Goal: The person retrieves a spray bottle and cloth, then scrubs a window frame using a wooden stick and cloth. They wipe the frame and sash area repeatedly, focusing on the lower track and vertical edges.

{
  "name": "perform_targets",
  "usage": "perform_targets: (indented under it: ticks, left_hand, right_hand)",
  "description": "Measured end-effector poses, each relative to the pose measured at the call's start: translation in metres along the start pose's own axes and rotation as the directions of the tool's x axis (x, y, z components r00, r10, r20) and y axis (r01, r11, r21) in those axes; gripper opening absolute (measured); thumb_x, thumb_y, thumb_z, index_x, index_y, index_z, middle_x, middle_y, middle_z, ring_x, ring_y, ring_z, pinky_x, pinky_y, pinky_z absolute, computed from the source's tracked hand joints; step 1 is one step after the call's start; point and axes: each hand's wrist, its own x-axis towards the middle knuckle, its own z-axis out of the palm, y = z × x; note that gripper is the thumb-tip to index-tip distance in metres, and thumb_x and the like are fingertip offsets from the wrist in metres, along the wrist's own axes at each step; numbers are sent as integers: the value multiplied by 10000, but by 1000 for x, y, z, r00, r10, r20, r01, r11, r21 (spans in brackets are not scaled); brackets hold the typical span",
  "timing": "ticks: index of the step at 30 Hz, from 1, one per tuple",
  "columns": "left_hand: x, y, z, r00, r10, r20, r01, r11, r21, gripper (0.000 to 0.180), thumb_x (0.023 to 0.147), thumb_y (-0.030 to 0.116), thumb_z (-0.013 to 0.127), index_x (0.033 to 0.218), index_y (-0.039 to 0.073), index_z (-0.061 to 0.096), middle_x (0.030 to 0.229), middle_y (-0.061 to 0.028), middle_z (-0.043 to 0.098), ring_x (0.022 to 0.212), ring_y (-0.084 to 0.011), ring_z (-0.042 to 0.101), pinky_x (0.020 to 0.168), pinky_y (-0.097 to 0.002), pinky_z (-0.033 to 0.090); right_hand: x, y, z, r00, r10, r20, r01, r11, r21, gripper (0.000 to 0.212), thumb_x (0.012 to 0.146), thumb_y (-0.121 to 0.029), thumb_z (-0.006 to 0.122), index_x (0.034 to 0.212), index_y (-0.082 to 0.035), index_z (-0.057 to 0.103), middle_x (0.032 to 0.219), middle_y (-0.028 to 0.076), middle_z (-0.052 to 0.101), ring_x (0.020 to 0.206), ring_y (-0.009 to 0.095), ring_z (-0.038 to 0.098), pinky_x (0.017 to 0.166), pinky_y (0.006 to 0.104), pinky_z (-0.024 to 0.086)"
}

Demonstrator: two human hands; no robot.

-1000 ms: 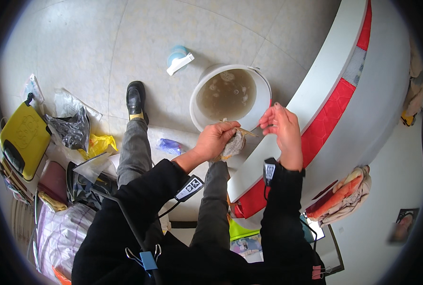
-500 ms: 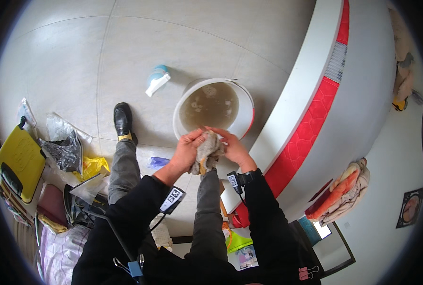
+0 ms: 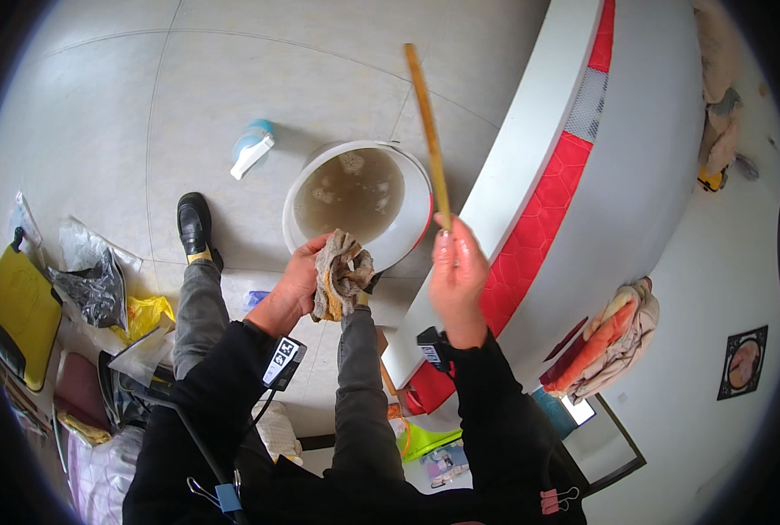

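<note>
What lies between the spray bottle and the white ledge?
In the head view, the white bucket of cloudy water stands between the spray bottle and ledge; the stick in the right hand also crosses that stretch.

Okay so your left forearm point(image 3: 219, 385) slants in toward the middle, and your left hand point(image 3: 298, 278) is curled in a grip, some fingertips hidden from this angle. Your right forearm point(image 3: 490, 398) runs straighter, tbh, with your right hand point(image 3: 461, 276) clenched, thumb pointing away from you. Hands are apart, left leg point(image 3: 202, 306) and right leg point(image 3: 360, 376) spread.
</note>
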Motion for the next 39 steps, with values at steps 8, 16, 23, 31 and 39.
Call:
perform_targets:
  ticks: [8,16,23,31,39]
  left_hand:
    - [-3,2,-1,993,19,-118,12,966,260,263,926,82,535,1139,-72,524,931,-138,648,774,-195,656,711,-337,560]
    - [-1,0,7,989,79,-123,-43,961,273,214,924,68,529,1108,-40,553,905,-129,660,756,-198,667,694,-324,564]
    - [0,-2,6,994,45,-96,-17,961,277,213,924,61,528,1111,-40,550,898,-123,660,754,-195,667,684,-321,567]
    - [3,-3,5,996,34,-88,-13,974,228,201,928,58,522,1100,-40,554,910,-129,661,765,-195,669,696,-325,569]
    - [10,-13,-6,991,76,-115,-33,942,335,222,934,68,520,1121,-45,558,904,-104,652,768,-166,645,701,-303,543]
  right_hand:
    - [-72,44,9,904,208,374,13,860,-510,80,869,-144,535,866,-68,560,759,143,620,695,347,618,571,460,487]
    - [28,67,-55,960,236,148,-47,661,-749,293,923,-195,474,1203,-132,532,787,160,649,700,378,628,598,488,499]
    - [138,105,-96,971,192,-145,-217,437,-873,300,894,-108,456,1138,65,462,830,236,654,760,400,652,669,479,526]
    - [140,126,-80,932,341,-123,-228,288,-930,324,887,-90,445,1142,109,471,819,222,669,756,363,674,647,458,546]
    - [49,139,-31,672,704,232,-43,350,-936,275,884,-118,441,950,-60,701,996,175,675,947,330,653,797,438,519]
